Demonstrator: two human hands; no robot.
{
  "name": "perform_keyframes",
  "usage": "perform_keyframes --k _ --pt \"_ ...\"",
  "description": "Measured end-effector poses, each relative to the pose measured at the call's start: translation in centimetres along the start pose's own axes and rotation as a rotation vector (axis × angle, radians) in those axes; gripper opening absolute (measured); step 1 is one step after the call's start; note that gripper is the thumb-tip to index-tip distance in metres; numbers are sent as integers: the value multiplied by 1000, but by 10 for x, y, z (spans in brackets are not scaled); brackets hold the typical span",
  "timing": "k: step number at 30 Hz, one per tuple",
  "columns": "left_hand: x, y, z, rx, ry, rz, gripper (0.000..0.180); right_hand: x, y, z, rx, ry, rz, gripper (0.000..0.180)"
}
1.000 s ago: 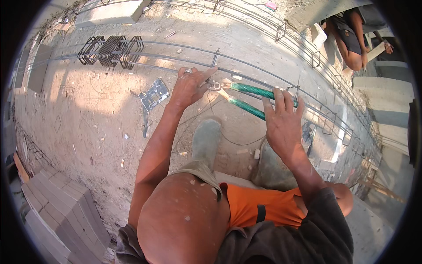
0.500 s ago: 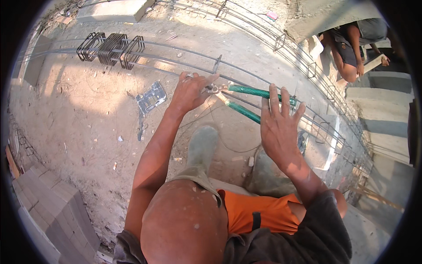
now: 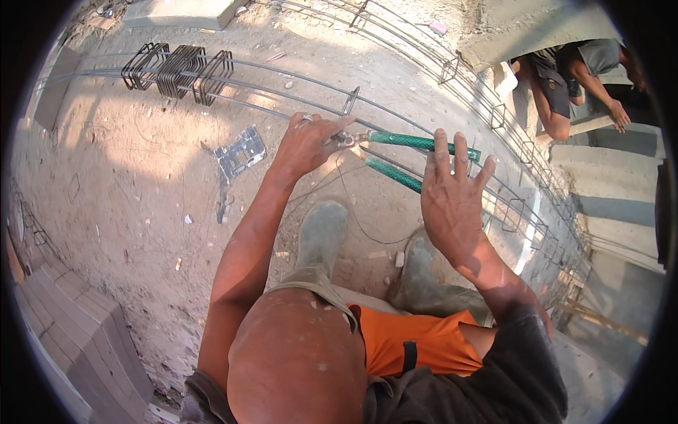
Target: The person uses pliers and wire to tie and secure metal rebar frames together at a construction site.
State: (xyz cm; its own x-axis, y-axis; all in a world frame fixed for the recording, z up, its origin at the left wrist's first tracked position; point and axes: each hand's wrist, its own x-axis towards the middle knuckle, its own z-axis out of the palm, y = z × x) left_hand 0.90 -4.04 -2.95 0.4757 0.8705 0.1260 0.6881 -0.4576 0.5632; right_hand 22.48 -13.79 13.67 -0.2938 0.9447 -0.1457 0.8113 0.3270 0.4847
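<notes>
Long rebar rods [image 3: 395,113] run across the dirt ground, stirrups [image 3: 176,71] bunched near its far left edge. The left hand [image 3: 307,145] is closed around the rod crossing at the green-handled pincers' [image 3: 409,159] head; the right hand [image 3: 452,201] hovers spread open, holding nothing. Best to regrip both handles before twisting.

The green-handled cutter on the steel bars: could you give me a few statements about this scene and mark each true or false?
1. The left hand is at the head of the green-handled cutter. True.
2. The right hand is closed around a handle. False: its fingers are spread open, off the handles.
3. A bundle of bent steel loops sits on the long bars. True.
4. The person is barefoot. False: rubber boots are worn.
</notes>
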Motion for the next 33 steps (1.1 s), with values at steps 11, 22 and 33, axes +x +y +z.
perform_keyframes --k 11,22,33 --pt "4 3 -6 14 -79 -31 63 27 17 -48 344 -641 -216 27" --pt "6 2 -4 -41 -120 -62 69 -25 -20 11 1522 -780 210 32" --pt "-12 19 -9 293 61 38 56 -65 -147 68 3545 -721 71 57"
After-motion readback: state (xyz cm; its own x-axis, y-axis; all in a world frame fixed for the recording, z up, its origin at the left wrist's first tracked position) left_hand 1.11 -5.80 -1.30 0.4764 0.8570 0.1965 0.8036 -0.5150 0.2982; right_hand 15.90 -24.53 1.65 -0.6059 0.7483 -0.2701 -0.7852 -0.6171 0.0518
